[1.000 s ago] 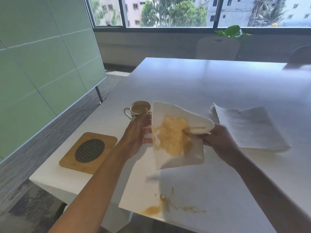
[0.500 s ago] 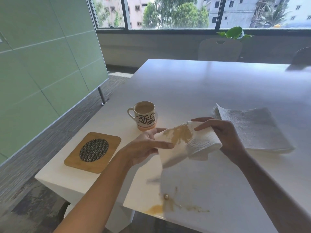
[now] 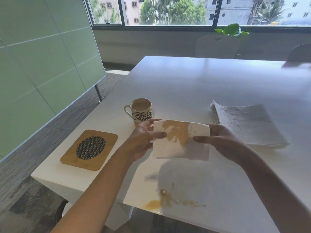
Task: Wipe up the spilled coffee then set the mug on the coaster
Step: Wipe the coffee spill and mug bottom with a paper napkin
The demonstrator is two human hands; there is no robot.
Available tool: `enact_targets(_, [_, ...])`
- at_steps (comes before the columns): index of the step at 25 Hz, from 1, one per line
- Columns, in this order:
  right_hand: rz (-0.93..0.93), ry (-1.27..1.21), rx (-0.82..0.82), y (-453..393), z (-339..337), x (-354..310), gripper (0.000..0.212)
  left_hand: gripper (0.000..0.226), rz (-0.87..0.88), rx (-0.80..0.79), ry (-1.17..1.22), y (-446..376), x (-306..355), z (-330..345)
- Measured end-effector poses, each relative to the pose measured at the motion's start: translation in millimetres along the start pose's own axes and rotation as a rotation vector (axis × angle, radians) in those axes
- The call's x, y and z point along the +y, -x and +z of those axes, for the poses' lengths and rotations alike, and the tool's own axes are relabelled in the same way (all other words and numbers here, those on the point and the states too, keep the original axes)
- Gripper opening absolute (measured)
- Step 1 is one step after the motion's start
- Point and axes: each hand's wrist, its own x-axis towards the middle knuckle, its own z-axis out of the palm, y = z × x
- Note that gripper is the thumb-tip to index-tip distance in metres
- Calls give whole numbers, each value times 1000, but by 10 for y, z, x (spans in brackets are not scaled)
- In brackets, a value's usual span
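Right at the near edge of the table [image 3: 193, 84], the spilled coffee [image 3: 154, 204] sits unwiped: a tan puddle at the lip with thin streaks and droplets trailing off to the right. It looks ready to run over the side, so I reckon that is where the wipe has to land first.

Just above it, both my hands are up off the surface with the paper towel [image 3: 180, 140] stretched between them. My left hand [image 3: 143, 142] pinches its left edge, thumb across the front; my right hand [image 3: 222, 142] pinches the right edge the same way. Neither hand is free. The towel is folded to a smaller rectangle, a brown wet patch across the upper middle, the lower half clean and white. It is feather-light and limp, and the soaked part will likely tear if I tug, so I would press with the dry lower section and keep my fingers on the dry edges.

A second ago this sheet was open wide with the stain facing me; half a second ago I was rolling it over. Now it is folded flat and held level.

Left of my wrist lies the coaster [image 3: 89, 149], bamboo with a dark mesh disc, nothing on it. Beyond my left hand stands the mug [image 3: 140, 111], upright on the table, handle pointing left, holding coffee. It is ceramic, rigid and spill-prone, so take the handle and lift level. Farther right, the stack of clean towels [image 3: 247, 125] waits.
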Motion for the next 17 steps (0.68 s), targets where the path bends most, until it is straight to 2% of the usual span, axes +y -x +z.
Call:
enact_targets(2, [31,27,19,11,22,-10,21,58,-6,0,-26,16,2,-2])
enact_targets(5, [58,-57,54,20,51,-43,15,70,-46,-91,-63,30,-27,20])
enact_targets(9, [57,-91,110,-7,83,-56,15,66,-21,-133,-96,-20,-92,45])
enact_targets(14, [33,80,20,68,115,-114,24,54,-2,-63,-108,-81,-80,17])
enact_targets(17, [69,153,139,34,106,-92,21,58,-20,-40,-175,-86,-76,5])
